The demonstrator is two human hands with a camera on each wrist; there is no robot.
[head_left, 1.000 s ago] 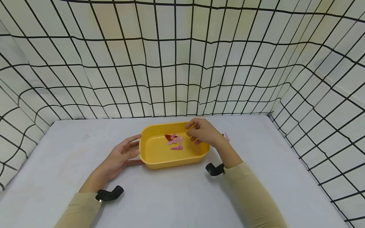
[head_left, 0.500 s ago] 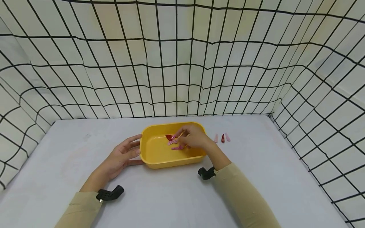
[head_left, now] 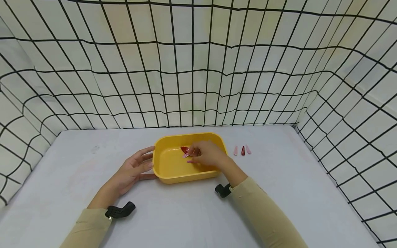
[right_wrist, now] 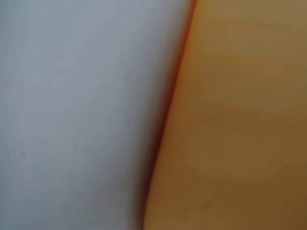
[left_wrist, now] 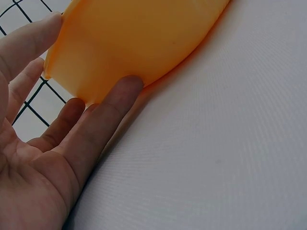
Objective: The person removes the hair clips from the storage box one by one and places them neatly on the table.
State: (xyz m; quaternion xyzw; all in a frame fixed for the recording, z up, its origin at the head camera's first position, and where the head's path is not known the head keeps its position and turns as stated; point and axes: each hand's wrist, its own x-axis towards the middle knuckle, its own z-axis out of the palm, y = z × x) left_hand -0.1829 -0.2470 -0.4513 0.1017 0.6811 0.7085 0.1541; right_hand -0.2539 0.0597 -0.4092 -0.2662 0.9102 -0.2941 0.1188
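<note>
A shallow yellow tray [head_left: 167,168] stands on the white table, with pink and red hair clips in its middle. My left hand [head_left: 130,172] rests against the tray's left end. In the left wrist view, the extended fingers [left_wrist: 103,122] touch its outer wall. Inside the tray, my right hand [head_left: 209,154] reaches down among the clips with its fingers bent. A red clip [head_left: 184,149] and a pink clip [head_left: 186,155] show beside the fingertips. Other clips lie hidden under the hand, and whether it pinches one is not visible. Only tray wall and table appear in the right wrist view.
Right of the tray, a pink clip [head_left: 235,150], a red clip [head_left: 243,151] and another pink clip [head_left: 248,149] lie in a row on the table [head_left: 173,213]. Black netting [head_left: 192,82] over white cloth rises behind and at both sides.
My right hand has moved left and down from the tray's right side onto the clips, covering several. The row of clips at right has come into view. My left hand stays put.
</note>
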